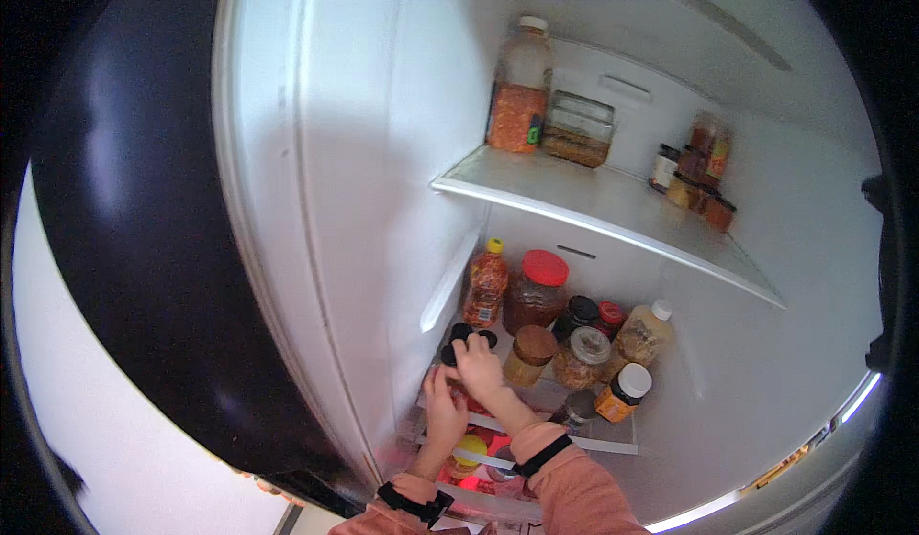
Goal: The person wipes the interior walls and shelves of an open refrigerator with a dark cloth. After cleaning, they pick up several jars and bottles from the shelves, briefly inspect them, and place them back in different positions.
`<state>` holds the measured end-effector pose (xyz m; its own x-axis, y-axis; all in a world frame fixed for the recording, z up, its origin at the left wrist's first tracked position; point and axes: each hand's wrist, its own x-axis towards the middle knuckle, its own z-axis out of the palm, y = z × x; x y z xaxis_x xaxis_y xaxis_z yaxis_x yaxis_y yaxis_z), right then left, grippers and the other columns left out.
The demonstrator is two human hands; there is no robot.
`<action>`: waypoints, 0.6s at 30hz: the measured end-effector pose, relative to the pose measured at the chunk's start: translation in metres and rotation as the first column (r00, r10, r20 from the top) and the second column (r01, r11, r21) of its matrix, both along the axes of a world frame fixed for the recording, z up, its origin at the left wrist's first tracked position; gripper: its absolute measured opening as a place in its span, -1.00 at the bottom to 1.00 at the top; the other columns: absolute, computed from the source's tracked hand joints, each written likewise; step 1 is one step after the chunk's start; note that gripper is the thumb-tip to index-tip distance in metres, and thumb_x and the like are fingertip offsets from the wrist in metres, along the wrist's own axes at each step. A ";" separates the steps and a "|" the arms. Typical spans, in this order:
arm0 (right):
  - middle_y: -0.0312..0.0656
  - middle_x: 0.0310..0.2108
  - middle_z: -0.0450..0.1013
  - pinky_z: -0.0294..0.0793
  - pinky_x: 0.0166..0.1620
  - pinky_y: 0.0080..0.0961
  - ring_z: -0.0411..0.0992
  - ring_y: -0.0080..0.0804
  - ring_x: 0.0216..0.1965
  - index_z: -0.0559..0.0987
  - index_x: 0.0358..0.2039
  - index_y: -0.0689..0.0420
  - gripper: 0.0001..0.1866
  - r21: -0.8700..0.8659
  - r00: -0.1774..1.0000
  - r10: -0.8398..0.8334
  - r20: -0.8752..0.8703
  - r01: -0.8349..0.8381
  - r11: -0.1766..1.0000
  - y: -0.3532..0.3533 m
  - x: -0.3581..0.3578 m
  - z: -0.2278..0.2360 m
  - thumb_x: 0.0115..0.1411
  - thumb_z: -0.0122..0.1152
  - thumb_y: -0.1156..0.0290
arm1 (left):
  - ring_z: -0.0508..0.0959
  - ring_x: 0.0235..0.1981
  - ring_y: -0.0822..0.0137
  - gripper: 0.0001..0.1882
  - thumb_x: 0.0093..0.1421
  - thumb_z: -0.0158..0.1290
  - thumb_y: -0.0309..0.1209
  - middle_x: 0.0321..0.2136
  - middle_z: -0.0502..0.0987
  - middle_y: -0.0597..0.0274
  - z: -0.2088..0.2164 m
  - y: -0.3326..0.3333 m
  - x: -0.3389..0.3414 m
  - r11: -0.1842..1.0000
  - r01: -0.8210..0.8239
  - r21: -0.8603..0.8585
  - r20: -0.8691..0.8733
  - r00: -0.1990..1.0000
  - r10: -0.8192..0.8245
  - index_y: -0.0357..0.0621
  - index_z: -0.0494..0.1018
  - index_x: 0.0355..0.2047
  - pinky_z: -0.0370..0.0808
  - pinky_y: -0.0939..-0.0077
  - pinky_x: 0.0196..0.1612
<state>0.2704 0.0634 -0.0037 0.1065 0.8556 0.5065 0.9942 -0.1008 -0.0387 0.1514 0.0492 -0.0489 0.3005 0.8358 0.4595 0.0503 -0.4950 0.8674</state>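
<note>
Both my hands reach into the left front of the lower fridge shelf, at a cluster of small jars with black lids [461, 332]. My right hand [481, 367] is closed, its bent fingers on one of the black lids. Just left of it and a little nearer, my left hand [444, 411] curls its fingers against the front of the cluster. What it grips is mostly hidden by the hands. Behind the cluster stands a bottle with a yellow cap [486, 289]. A jar with a brown lid [529, 355] is right beside my right hand.
A big red-lidded jar [537, 292], a clear-lidded jar [583, 357], a white-capped bottle [642, 332] and a white-lidded jar [624, 392] crowd the shelf's right. The glass shelf edge [613, 236] runs above. Below, a drawer holds a yellow-lidded jar [469, 450].
</note>
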 end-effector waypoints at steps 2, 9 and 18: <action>-0.04 -0.24 0.31 0.59 -0.33 -0.25 0.37 -0.04 -0.14 0.42 -0.19 0.19 -0.53 -0.010 0.998 -0.037 0.054 0.038 0.999 0.004 0.000 -0.005 -0.03 0.30 0.17 | 0.17 0.22 -0.28 -0.35 0.06 -0.01 -0.69 0.16 0.13 -0.36 0.000 0.000 0.006 0.997 -0.063 0.033 -0.032 0.997 0.064 -0.34 0.12 0.20 0.20 0.08 0.24; -0.09 -0.23 0.33 0.59 -0.41 -0.45 0.38 -0.20 -0.12 0.47 -0.15 0.21 -0.61 0.146 0.980 -0.024 0.198 -0.005 0.989 -0.018 -0.012 0.020 0.00 0.18 0.32 | 0.14 0.23 -0.30 -0.27 0.05 0.06 -0.63 0.25 -0.05 -0.36 0.004 -0.005 0.013 0.994 -0.036 0.106 0.003 0.999 0.036 -0.30 0.05 0.24 0.22 0.10 0.22; -0.16 -0.43 0.52 0.49 -0.41 -0.41 0.53 -0.28 -0.45 0.59 -0.34 0.14 -0.68 0.193 0.964 0.257 0.062 -0.264 0.945 -0.215 -0.025 0.285 0.01 0.42 0.20 | 0.49 -0.12 0.14 -0.33 0.02 0.03 -0.74 0.13 0.10 -0.08 0.038 -0.030 0.037 0.993 0.092 0.072 0.178 0.979 -0.104 -0.24 0.14 0.17 0.50 0.40 -0.17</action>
